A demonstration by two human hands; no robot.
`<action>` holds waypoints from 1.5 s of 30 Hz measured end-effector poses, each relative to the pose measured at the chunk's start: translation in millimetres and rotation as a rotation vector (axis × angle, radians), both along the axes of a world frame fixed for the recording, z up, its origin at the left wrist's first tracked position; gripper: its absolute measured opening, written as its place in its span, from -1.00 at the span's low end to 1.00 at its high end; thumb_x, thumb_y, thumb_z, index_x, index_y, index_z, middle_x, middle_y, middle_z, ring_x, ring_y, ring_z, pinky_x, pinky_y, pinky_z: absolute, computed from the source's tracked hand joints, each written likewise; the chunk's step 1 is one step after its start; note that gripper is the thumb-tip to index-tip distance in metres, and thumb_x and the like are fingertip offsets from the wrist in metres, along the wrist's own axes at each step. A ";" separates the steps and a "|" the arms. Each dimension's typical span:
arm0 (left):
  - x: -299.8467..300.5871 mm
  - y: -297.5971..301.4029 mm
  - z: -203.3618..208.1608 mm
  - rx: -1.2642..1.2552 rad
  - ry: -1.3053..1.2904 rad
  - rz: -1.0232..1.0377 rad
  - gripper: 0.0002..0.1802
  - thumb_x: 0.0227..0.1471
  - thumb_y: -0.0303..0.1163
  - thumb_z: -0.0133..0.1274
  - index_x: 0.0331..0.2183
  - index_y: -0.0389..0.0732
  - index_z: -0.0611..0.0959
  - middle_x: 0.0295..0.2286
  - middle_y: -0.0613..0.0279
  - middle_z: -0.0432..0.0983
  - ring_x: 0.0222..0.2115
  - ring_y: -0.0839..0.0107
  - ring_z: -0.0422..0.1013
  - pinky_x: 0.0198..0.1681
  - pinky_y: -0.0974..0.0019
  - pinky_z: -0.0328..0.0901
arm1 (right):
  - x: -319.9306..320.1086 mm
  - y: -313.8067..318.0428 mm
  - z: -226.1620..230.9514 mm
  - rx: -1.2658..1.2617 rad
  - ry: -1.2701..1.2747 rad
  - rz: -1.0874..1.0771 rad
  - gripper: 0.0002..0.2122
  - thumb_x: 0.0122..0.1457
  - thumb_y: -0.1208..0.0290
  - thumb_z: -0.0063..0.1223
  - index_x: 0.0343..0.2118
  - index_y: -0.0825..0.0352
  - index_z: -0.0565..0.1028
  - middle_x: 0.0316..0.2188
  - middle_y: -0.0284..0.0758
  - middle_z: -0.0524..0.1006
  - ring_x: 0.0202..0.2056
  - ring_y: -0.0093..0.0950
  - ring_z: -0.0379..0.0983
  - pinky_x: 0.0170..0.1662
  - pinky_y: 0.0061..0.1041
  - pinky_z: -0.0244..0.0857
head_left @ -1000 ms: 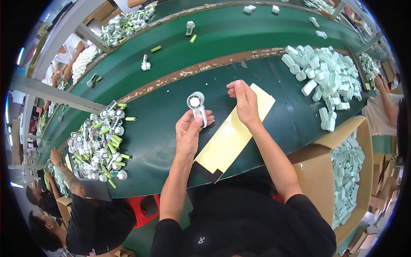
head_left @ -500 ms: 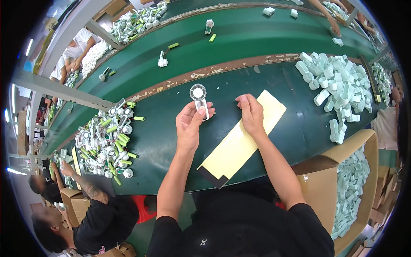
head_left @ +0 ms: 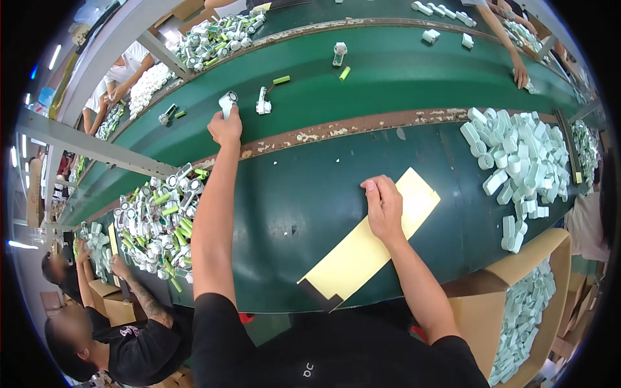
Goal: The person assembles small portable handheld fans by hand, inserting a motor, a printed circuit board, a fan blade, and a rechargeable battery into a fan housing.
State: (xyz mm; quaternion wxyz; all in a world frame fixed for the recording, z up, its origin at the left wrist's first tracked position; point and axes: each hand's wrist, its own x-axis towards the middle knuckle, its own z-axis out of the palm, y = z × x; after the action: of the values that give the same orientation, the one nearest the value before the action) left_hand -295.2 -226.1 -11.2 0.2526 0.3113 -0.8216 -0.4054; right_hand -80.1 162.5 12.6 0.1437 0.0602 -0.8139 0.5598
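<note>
My left hand (head_left: 225, 128) reaches out over the far green belt. Its fingers are closed round a small handheld fan (head_left: 228, 101), whose round white head sticks out past them. My right hand (head_left: 384, 210) hovers by the yellow sheet (head_left: 369, 249), its fingers curled in and the thumb pressed against them; whatever may be inside is hidden. On the left of the work table (head_left: 278, 258) lies a heap of fan parts (head_left: 152, 220) with green batteries, partly covered by my left forearm.
A pile of pale green plastic housings (head_left: 517, 155) covers the table's right end. Below it stands a cardboard box (head_left: 479, 304) full of the same housings. A chipped brown ledge (head_left: 343, 129) divides table and belt (head_left: 401, 84). Co-workers sit at left; another person's hand (head_left: 519, 72) touches the belt.
My left hand has carried the fan from above the table forward and left, over the belt. The right hand stays curled near the yellow sheet. The view has shifted slightly.
</note>
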 end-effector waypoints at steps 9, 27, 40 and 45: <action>-13.0 42.8 32.1 -0.226 0.226 -0.185 -0.23 -0.11 -0.02 0.41 -0.05 -0.42 0.54 -0.08 -0.32 0.44 -0.16 -0.10 0.46 -0.07 -0.08 0.36 | -4.4 0.1 -17.5 -0.019 0.011 0.029 -0.89 0.32 0.53 0.04 -0.34 0.43 0.55 -0.41 -0.21 0.52 -0.33 -0.31 0.46 -0.22 -0.42 0.33; 254.4 -90.4 82.2 -1.000 -0.406 -0.318 -0.73 -0.03 -0.20 0.33 -0.45 -0.21 0.70 -0.53 0.07 0.64 -0.45 0.00 0.59 -0.35 0.09 0.47 | 10.2 -3.1 38.9 -0.417 0.090 0.187 -0.83 0.44 0.46 -0.03 -0.30 0.40 0.53 -0.38 -0.44 0.47 -0.34 -0.66 0.33 -0.22 -0.64 0.25; 256.3 84.0 170.8 0.549 -0.223 -1.097 -0.71 0.16 -0.42 0.30 -0.13 -0.39 0.72 -0.33 0.26 0.67 -0.36 0.56 0.55 -0.24 0.42 0.46 | 29.8 -25.2 131.2 -0.050 0.041 0.599 -0.41 0.20 0.41 0.31 0.30 0.24 0.39 0.01 -0.26 0.50 -0.21 -0.46 0.49 -0.19 -0.49 0.39; 246.4 157.5 170.0 -0.009 -0.258 -1.251 -0.73 0.04 -0.42 0.36 -0.22 -0.35 0.74 -0.46 0.23 0.67 -0.41 0.56 0.57 -0.30 0.41 0.42 | 16.8 11.5 111.2 0.019 0.058 0.662 -0.72 0.24 0.35 0.28 -0.05 0.39 0.63 -0.31 -0.25 0.60 -0.41 -0.46 0.51 -0.34 -0.47 0.37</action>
State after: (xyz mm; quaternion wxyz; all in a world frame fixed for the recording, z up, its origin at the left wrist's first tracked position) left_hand -48.7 -68.6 158.8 -0.1316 -0.1819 -0.8735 -0.4320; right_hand -63.4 174.0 123.8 -0.0232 0.3386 -0.7508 0.5666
